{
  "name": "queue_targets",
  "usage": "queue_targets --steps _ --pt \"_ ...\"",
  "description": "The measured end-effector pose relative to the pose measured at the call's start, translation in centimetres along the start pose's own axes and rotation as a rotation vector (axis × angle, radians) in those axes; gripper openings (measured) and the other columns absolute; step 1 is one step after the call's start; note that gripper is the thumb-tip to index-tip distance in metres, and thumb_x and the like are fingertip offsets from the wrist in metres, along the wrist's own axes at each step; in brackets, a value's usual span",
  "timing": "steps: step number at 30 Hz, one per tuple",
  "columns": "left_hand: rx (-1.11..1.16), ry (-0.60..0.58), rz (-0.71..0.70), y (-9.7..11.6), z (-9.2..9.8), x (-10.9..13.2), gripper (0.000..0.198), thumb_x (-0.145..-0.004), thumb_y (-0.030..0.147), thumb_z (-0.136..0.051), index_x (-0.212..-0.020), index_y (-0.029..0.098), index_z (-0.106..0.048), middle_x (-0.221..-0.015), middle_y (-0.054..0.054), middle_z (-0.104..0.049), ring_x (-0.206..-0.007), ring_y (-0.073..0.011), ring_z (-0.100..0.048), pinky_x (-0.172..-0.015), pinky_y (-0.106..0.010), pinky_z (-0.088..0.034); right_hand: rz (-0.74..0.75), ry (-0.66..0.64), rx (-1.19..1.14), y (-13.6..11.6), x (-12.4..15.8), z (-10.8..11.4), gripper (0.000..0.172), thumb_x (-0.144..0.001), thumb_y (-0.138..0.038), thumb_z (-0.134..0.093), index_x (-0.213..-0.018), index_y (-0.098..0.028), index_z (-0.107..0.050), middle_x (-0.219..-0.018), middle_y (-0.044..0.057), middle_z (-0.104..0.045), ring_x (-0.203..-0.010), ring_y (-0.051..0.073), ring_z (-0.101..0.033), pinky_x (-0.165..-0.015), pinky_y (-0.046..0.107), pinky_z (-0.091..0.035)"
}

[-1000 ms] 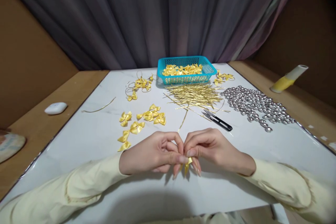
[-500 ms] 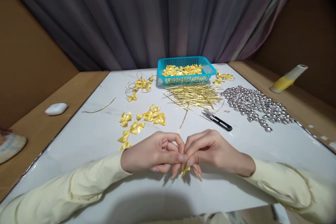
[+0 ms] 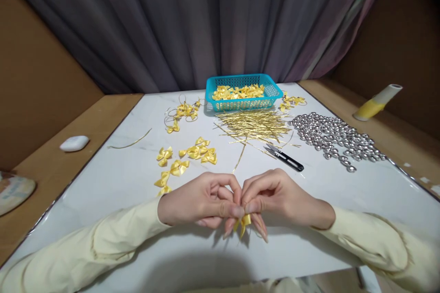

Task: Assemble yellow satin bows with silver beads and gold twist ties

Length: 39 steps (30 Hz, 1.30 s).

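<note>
Fingertip to fingertip, my left hand and my right hand meet low over the white tabletop. Both are closed in a pinch on a yellow ribbon bow, whose lower part sticks out beneath the thumbs. Fingers cover the rest of it, and I cannot make out whether a cord or bead is pinched with it. Beyond my left hand lie several loose yellow bows. Past both hands is a heap of gold cords, one cord lying apart toward me. Black thread snips rest beyond my right hand.
At the back stands a turquoise basket of yellow bows. Silver beads spread on the right. Bows with cord loops lie back left, more back right. A white case sits left; a yellow-wrapped tube stands right.
More of the yellow bow shows below my fingertips now. My right thumb has shifted slightly upward; both hands otherwise stay in place.
</note>
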State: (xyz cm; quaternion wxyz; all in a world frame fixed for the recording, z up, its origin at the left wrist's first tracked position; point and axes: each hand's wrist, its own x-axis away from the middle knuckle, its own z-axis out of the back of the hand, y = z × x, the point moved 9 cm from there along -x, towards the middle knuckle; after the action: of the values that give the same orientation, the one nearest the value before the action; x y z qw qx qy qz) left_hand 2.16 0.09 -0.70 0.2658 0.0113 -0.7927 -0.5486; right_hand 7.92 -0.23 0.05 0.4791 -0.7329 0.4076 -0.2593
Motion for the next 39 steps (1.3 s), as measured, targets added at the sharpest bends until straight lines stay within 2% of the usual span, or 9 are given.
queue_targets --steps 15,22,32,39 --pt "-0.035 0.011 -0.022 0.2 0.1 0.0 0.025 -0.076 0.032 -0.065 -0.077 0.015 -0.047 -0.056 0.002 -0.059 -0.031 0.0004 -0.029 -0.031 -0.011 -0.021 -0.038 0.015 -0.015 0.5 -0.1 0.1 0.019 -0.071 -0.029 -0.069 -0.067 -0.01 -0.064 -0.048 -0.002 -0.059 -0.039 0.008 -0.057 -0.04 0.017 -0.047" --pt "-0.033 0.01 -0.005 0.0 0.0 -0.1 0.025 -0.076 0.031 -0.065 -0.076 0.014 -0.047 -0.057 0.002 -0.059 -0.031 0.0001 -0.03 -0.031 -0.012 -0.022 -0.051 0.021 -0.01 0.5 -0.2 0.2 0.024 -0.066 -0.032 -0.073 -0.064 -0.01 -0.064 -0.049 -0.001 -0.06 -0.038 0.008 -0.056 -0.039 0.017 -0.046" --pt "-0.046 0.043 0.012 0.0 -0.1 0.0 0.025 -0.075 0.031 -0.066 -0.074 0.015 -0.047 -0.056 0.002 -0.06 -0.032 -0.0009 -0.032 -0.032 -0.013 -0.024 0.022 -0.008 0.079 0.0 -0.2 0.2 0.02 -0.071 -0.029 -0.069 -0.063 -0.011 -0.065 -0.048 -0.001 -0.059 -0.038 0.008 -0.056 -0.038 0.016 -0.045" --pt "-0.059 0.079 0.029 0.1 -0.3 0.4 0.022 -0.077 0.029 -0.064 -0.074 0.015 -0.047 -0.057 0.003 -0.059 -0.035 -0.0013 -0.034 -0.034 -0.012 -0.025 0.064 -0.035 0.089 -0.5 0.1 0.0 0.016 -0.073 -0.024 -0.068 -0.065 -0.011 -0.066 -0.055 0.0 -0.06 -0.038 0.008 -0.057 -0.039 0.017 -0.046"
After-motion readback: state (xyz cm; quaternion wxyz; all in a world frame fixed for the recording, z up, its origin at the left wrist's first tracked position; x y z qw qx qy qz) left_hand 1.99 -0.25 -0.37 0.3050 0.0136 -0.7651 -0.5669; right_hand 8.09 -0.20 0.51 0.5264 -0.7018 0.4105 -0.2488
